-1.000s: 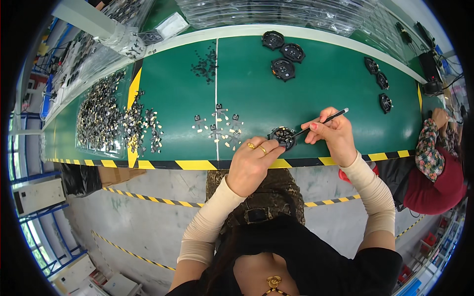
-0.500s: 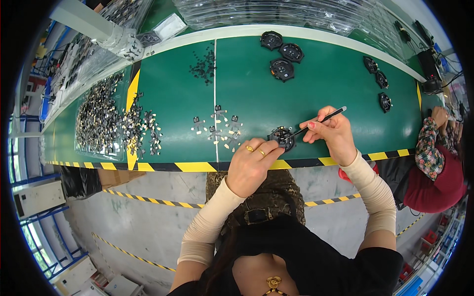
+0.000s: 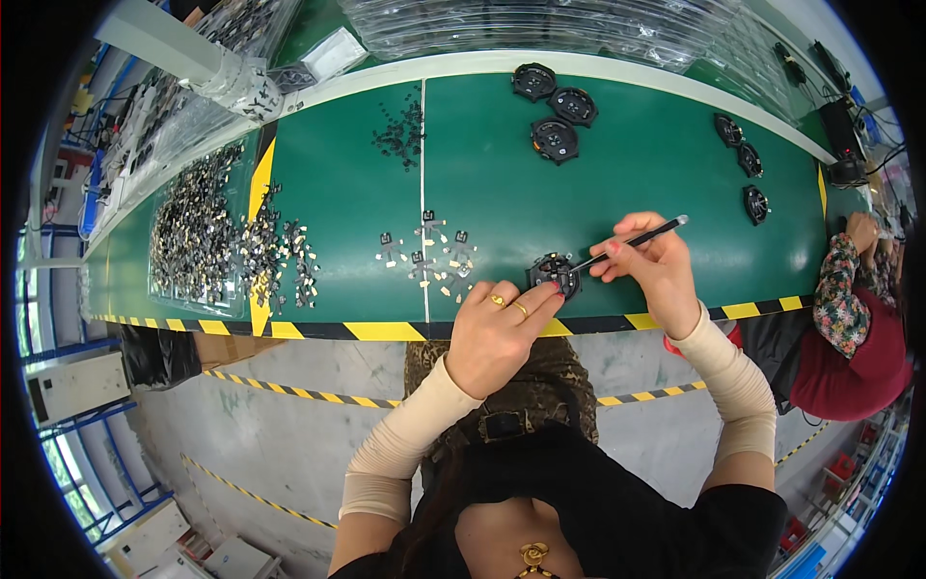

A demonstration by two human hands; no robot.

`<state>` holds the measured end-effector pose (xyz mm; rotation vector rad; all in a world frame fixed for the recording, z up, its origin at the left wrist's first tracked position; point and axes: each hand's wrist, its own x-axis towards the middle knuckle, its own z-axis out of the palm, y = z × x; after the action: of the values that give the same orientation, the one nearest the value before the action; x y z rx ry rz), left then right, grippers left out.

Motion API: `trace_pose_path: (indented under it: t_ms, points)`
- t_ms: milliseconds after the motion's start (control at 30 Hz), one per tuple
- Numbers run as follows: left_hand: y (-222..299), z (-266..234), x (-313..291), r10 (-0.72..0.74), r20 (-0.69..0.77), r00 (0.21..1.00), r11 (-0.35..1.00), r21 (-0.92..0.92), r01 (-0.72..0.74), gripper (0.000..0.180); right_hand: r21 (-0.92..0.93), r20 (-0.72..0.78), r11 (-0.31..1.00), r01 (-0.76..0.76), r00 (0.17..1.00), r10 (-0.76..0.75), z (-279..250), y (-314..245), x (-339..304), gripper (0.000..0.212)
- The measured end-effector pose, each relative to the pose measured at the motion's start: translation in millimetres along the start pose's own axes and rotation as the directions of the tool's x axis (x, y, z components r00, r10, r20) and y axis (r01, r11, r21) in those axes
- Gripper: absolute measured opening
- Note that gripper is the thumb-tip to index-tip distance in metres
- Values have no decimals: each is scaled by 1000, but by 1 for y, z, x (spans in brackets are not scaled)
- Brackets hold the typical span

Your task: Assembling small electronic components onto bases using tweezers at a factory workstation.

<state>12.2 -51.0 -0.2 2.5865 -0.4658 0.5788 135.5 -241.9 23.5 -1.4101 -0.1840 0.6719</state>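
A round black watch housing (image 3: pixel 553 271) lies near the front edge of the green table. The fingers of my left hand (image 3: pixel 497 333) press on its lower left side and hold it down. My right hand (image 3: pixel 648 265) grips slim black tweezers (image 3: pixel 637 240), slanted so that the narrow tip meets the housing's right side. What the tip touches inside is too small to tell. Just left of the housing lie several small black-and-white flex parts (image 3: pixel 421 261) and a few loose pale bits.
At the left a clear tray (image 3: pixel 198 307) holds a heap of small parts, spilling onto the table. Small black pieces (image 3: pixel 397 135) lie farther back. More watch housings (image 3: pixel 555 141) sit at the far middle and at the right (image 3: pixel 755 204). A co-worker's sleeve (image 3: pixel 837 299) is at the right.
My left fingers have drawn slightly down and right on the housing, uncovering more of it. The tweezers have shifted a little right and down, their tip still at the housing.
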Motion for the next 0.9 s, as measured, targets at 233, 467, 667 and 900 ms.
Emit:
trace_pose_path:
  t_ms: [233,467,667,900]
  points:
    - [1,5,2,-37,-69,997,999,-16,36,36,-826,365,252,504,819,-442,22,-14,-8,37]
    - [-4,11,-6,112,-63,992,993,49,-109,31,-765,315,497,409,911,-266,21,1,2,26]
    - [-5,10,-7,113,-76,991,993,42,-110,32,-773,-64,525,356,779,-624,-76,-46,49,18]
    - [-4,13,-4,109,-88,990,994,35,-106,35,-846,-504,279,-454,509,-698,-330,-73,84,37]
